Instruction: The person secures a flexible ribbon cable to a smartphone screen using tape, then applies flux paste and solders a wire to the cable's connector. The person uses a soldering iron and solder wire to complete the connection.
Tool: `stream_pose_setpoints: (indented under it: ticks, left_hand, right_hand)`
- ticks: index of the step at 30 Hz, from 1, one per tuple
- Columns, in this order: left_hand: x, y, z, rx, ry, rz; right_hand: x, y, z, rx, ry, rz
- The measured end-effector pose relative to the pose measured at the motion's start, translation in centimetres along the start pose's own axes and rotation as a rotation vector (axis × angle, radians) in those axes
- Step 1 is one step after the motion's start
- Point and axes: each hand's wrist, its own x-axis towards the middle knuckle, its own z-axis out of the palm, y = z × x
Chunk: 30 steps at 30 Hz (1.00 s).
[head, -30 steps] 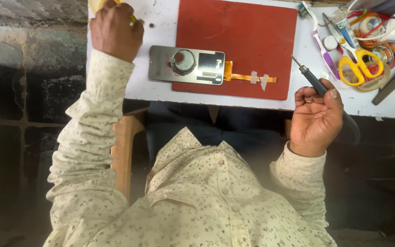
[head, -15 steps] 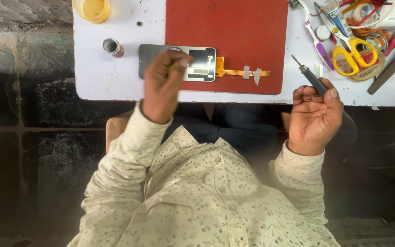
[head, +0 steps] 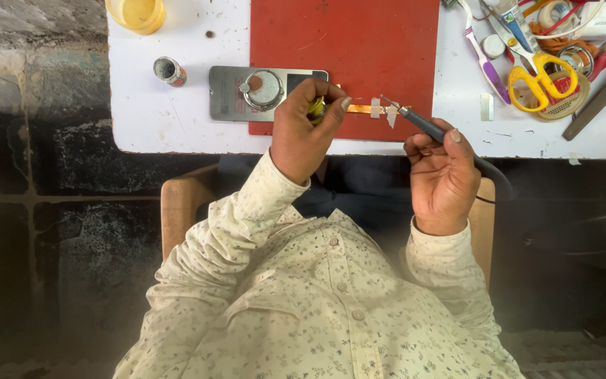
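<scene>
My left hand [head: 301, 130] pinches a small yellowish round object at the near edge of the red mat [head: 348, 49], just right of a silver flat device [head: 229, 95] with a round part on top. An orange flex strip [head: 367, 109] runs right from that spot. My right hand [head: 443, 172] grips a dark-handled soldering iron [head: 426, 126], and its tip rests at the strip's right end, beside small pale tabs.
The white table [head: 177, 126] carries a small open tin [head: 169, 71], a yellow cup [head: 137, 12], a purple toothbrush [head: 482, 60], yellow-handled scissors [head: 538, 81] and a clutter of tools at the right. A wooden chair edge [head: 180, 203] shows beside my arm.
My left hand came from the table's far left corner across the silver device to the strip. My right hand swung the iron's tip left onto the strip.
</scene>
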Motion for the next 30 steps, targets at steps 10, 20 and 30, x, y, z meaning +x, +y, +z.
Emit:
stream_pose_setpoints:
  ticks: [10, 20, 30]
  left_hand:
    - [0.1, 2.2, 0.3, 0.114, 0.001, 0.076]
    - [0.0, 2.3, 0.7, 0.144, 0.021, 0.124]
    - [0.2, 2.3, 0.8, 0.166, 0.029, 0.156]
  right_hand:
    - [0.2, 0.0, 0.9, 0.009, -0.024, 0.097]
    - [0.6, 0.2, 0.3, 0.094, -0.013, 0.167]
    - [0.5, 0.2, 0.4, 0.095, -0.003, 0.165]
